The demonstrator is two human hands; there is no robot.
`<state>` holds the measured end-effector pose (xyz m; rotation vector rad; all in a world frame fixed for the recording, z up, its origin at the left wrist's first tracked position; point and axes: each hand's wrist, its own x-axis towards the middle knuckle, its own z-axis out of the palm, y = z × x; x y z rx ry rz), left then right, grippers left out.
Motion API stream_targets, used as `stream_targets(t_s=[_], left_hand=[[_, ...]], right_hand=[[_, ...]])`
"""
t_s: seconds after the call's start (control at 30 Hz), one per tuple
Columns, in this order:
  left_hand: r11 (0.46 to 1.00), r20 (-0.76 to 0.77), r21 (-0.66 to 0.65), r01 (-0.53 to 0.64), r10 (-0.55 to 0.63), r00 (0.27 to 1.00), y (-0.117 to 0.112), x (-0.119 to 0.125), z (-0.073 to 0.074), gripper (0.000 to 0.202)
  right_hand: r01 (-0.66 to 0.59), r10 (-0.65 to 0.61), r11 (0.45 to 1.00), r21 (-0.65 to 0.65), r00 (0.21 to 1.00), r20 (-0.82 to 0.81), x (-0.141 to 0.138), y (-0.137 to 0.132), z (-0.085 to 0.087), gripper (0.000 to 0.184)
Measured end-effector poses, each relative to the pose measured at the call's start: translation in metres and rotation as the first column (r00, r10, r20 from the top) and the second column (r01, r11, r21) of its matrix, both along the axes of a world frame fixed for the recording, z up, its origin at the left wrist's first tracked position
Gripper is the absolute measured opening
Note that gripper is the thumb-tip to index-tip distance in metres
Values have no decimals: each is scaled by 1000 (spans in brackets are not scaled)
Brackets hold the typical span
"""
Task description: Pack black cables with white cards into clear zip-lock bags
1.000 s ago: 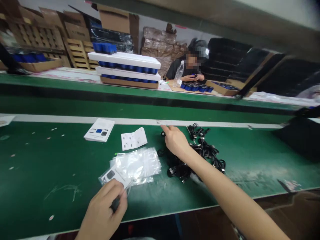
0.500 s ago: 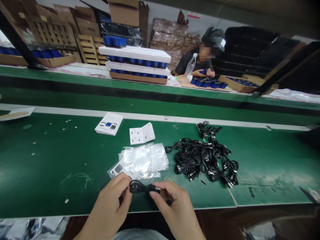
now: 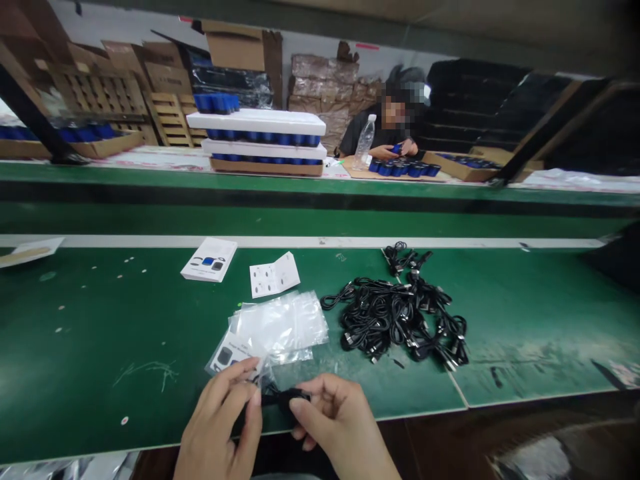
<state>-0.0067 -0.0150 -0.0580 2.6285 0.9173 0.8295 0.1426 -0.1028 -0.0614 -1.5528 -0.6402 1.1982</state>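
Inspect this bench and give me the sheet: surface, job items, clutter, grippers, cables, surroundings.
Surface: green bench mat, white specks and scratches.
Job items: clear zip bags, printed card, folded leaflet, small white box.
Clutter: loose sheet at far left.
Grippers: left hand and right hand, fingers pinching a black cable.
Cables: tangled black cable pile right of the bags.
Surroundings: co-worker across the line, blue items on white trays, wooden pallets.

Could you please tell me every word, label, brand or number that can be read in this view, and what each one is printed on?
No word, brand or number is legible.
White printed box: too small.
Folded leaflet: too small.
Bagged printed card: blurred.
Red wall sign: too small.
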Motion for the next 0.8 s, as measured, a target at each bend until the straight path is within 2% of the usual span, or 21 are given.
stream_targets(t_s=[0.03, 0.07, 0.13, 0.2, 0.27, 0.33, 0.43, 0.5, 0.57, 0.7, 0.77, 0.8], left_hand=[[1000, 9, -4, -2, 2, 1000, -1, 0, 1, 9], [1000, 26, -11, -10, 10, 1000, -2, 1, 2, 9], [998, 83, -43, -45, 48, 995, -6, 4, 4, 11], [991, 134, -102, -91, 104, 986, -10, 6, 6, 15], [978, 156, -168, -125, 152, 976, -14, 8, 6, 20], [968, 152, -209, -140, 173, 973, -17, 8, 5, 23], [964, 161, -220, -146, 184, 970, -21, 8, 3, 24], [966, 179, -217, -138, 178, 967, -23, 8, 2, 26], [973, 203, -202, -112, 153, 967, -25, 10, 2, 28], [984, 233, -163, -75, 112, 966, -30, 12, 4, 25], [983, 250, -172, -62, 104, 963, -33, 13, 6, 23], [983, 262, -177, -50, 96, 960, -34, 13, 6, 23]], right_hand=[[33, -33, 999, 33, 999, 7, -2, 0, -2, 18], [66, -74, 994, 90, 994, 85, -6, 0, -4, 18], [94, -181, 961, 260, 925, 334, -15, 0, -8, 12], [38, -270, 907, 420, 817, 510, -24, -1, -11, 7], [-16, -293, 870, 492, 787, 543, -29, 0, -11, 15], [-51, -269, 868, 494, 788, 554, -29, 1, -8, 22], [-88, -227, 901, 424, 737, 636, -24, 3, -1, 16], [-71, -229, 921, 384, 699, 678, -21, 5, 3, 11], [-44, -236, 930, 366, 693, 682, -21, 6, 5, 12], [-25, -262, 927, 373, 669, 695, -23, 8, 5, 13], [52, -315, 920, 389, 690, 652, -23, 9, 5, 8], [82, -312, 922, 378, 734, 603, -21, 10, 6, 10]])
